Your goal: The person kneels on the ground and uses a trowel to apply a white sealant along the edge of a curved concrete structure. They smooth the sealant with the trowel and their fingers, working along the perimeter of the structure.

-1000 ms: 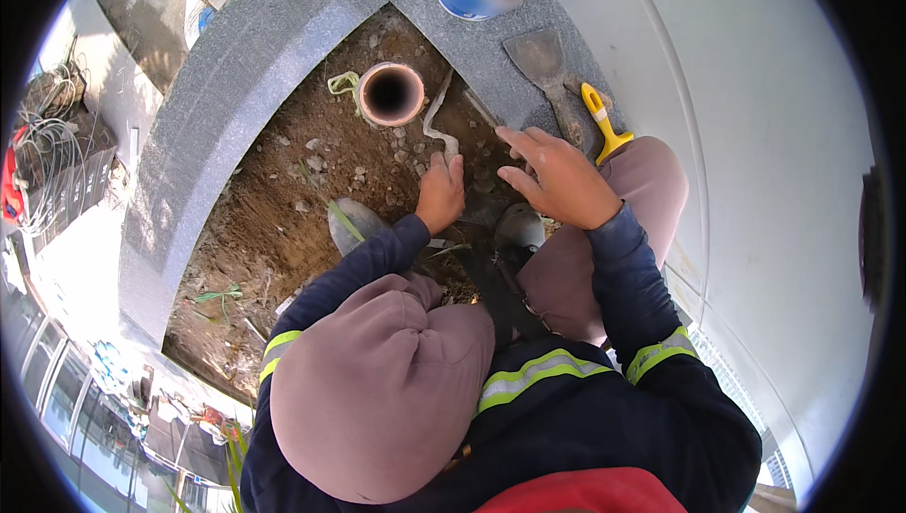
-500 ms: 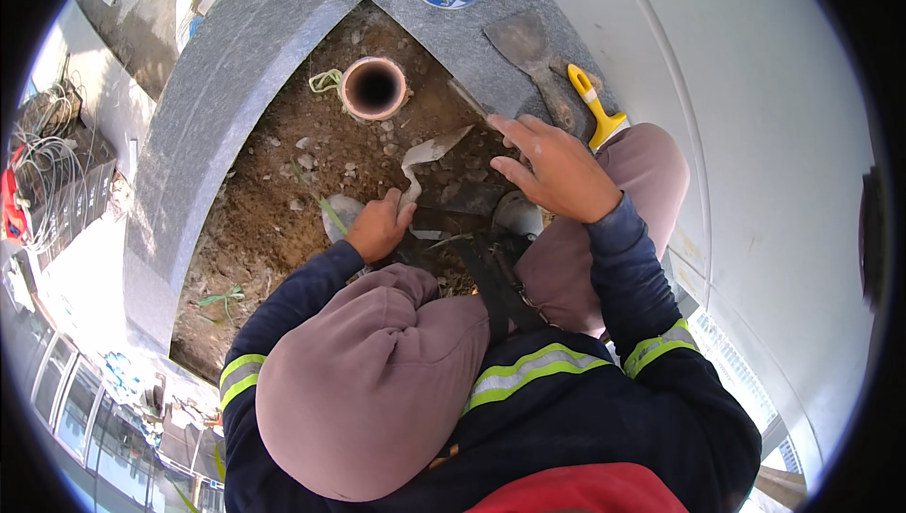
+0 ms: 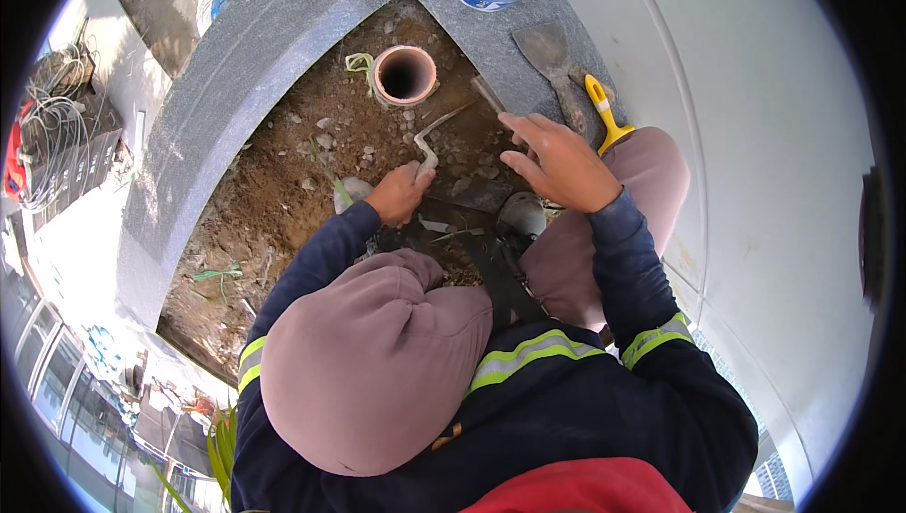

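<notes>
My left hand (image 3: 400,194) is closed round the handle of a small trowel (image 3: 427,149). Its thin blade is turned nearly edge-on above the dirt (image 3: 283,178), pointing up and right. My right hand (image 3: 566,164) reaches to the inner edge of the grey stone slab (image 3: 491,55), thumb apart from the fingers. Its fingertips meet a narrow grey strip (image 3: 488,93) along that edge; whether this is a loose piece or the slab's side I cannot tell. An upright orange-brown pipe (image 3: 405,76) rises from the soil beyond the trowel.
On the slab lie a wide scraper (image 3: 547,52) and a yellow-handled brush (image 3: 604,107). A blue and white bucket (image 3: 486,1) stands at the far side, partly blurred. A pale wall (image 3: 755,135) rises at my right. Tangled cables (image 3: 61,135) lie far left.
The trowel has turned, so its blade shows more edge-on, and my left hand has moved slightly up. My right hand stays at the slab edge. The whole view has shifted a little.
</notes>
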A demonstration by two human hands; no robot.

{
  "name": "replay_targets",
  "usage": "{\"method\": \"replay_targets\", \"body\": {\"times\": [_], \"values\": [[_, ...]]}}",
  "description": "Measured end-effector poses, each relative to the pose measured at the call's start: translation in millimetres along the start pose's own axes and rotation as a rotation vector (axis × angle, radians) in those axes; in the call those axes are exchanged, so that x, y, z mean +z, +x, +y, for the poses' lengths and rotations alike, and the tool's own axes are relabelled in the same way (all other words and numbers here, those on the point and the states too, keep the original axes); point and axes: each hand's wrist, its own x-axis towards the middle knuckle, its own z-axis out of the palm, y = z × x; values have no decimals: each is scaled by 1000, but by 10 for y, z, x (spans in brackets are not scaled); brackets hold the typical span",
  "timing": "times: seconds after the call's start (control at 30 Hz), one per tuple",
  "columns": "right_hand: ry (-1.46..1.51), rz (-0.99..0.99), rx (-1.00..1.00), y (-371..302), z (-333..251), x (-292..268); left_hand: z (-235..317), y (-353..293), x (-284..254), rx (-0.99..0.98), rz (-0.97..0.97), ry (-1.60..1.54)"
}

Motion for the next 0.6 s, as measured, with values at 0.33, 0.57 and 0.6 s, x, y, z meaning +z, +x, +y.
{"method": "replay_targets", "body": {"times": [0.33, 0.57, 0.6], "values": [[-12, 47, -10, 162, 105, 81, -69, 17, 113, -151, -205, -694], [-16, -18, 52, 252, 66, 97, -139, 28, 204, -123, -217, -688], [-19, -22, 59, 262, 61, 93, -134, 27, 203, -128, -217, -695]]}}
